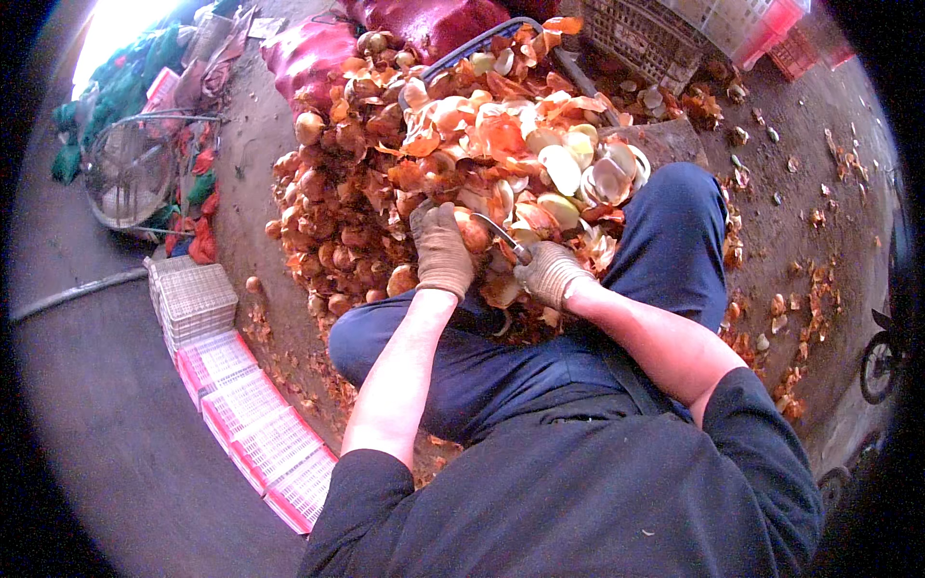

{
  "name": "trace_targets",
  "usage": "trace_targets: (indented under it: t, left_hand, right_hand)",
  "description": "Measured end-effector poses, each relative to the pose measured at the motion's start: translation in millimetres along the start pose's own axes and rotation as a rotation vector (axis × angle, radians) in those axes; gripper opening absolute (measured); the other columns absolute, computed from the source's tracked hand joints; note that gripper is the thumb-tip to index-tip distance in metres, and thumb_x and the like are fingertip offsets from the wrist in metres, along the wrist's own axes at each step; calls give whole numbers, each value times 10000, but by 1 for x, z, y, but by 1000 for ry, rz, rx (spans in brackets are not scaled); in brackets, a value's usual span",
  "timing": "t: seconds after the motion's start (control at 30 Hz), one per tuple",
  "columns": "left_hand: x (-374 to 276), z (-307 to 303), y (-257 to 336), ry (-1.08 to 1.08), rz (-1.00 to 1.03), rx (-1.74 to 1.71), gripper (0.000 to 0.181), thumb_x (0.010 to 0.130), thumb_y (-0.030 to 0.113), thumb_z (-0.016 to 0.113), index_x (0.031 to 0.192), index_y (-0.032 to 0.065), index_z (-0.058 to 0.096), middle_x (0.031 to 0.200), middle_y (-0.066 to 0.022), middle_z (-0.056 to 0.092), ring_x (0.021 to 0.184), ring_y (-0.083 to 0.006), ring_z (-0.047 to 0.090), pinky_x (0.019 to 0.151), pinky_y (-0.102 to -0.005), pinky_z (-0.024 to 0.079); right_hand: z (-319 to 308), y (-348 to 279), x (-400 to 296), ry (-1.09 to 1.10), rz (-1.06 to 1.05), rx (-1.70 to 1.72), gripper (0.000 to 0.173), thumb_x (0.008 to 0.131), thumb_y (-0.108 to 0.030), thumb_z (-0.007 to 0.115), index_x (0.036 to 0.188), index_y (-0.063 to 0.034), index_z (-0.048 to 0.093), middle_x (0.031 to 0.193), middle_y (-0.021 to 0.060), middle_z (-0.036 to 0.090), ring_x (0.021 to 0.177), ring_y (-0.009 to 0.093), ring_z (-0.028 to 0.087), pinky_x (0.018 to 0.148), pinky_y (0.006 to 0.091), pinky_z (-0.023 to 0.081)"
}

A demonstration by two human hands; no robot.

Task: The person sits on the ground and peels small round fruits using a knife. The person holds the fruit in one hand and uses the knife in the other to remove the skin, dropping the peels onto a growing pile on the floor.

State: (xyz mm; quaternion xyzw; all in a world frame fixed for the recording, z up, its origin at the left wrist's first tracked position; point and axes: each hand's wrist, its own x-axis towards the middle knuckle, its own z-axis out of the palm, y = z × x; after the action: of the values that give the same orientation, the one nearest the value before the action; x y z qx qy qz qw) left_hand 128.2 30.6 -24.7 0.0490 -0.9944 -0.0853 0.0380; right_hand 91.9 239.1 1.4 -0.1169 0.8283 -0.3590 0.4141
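Observation:
My left hand, in a brown work glove, grips an onion with its orange skin on. In my gloved right hand is a small knife with a curved blade. The blade's tip reaches the onion's upper right side, but I cannot tell whether it cuts in. Just beyond both hands lies a heap of loose onion skins, with pale cut pieces among them. To the left of my left hand spreads a large pile of unpeeled onions.
Pink-red mesh sacks stand behind the pile. A metal-framed scoop or basket rim pokes from the skins. Plastic crates are stacked at the upper right. Further crates line the left, near a round wire frame. Onion scraps litter the floor at right.

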Motion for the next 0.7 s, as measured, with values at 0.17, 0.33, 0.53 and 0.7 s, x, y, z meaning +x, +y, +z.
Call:
trace_targets:
  t: [0.17, 0.33, 0.53, 0.7]
  left_hand:
    - [-6, 1, 4, 30, -35, -65, 588, 736, 63, 687, 1267, 14, 439, 1136, -212, 518, 1090, -405, 515, 950, -464, 429]
    - [-7, 7, 8, 10, -103, -67, 482, 833, -11, 528, 1307, -2, 442, 1168, -231, 538, 1136, -412, 503, 996, -467, 410]
    - [-6, 8, 16, 66, -114, 7, 301, 881, 49, 479, 1182, 36, 489, 1047, -200, 563, 1019, -395, 544, 927, -468, 429]
    - [-2, 4, 12, 105, -64, 93, 301, 887, 98, 501, 1185, 70, 466, 1004, -164, 558, 931, -334, 580, 779, -424, 494]
  right_hand:
    - [6, 7, 8, -29, -19, -11, 288, 826, -266, 606, 938, -12, 682, 883, 265, 676, 869, 424, 667, 801, 481, 517]
    - [13, 3, 14, -13, 11, -20, 312, 818, -239, 602, 1001, 7, 659, 935, 283, 673, 925, 449, 652, 824, 499, 515]
    - [15, -19, 33, -49, -10, -144, 309, 835, -251, 604, 1026, -21, 680, 960, 264, 681, 953, 425, 660, 842, 482, 525]
    - [19, -14, 58, -124, -139, -427, 289, 845, -261, 599, 1003, -55, 726, 937, 207, 707, 902, 389, 688, 802, 460, 546]
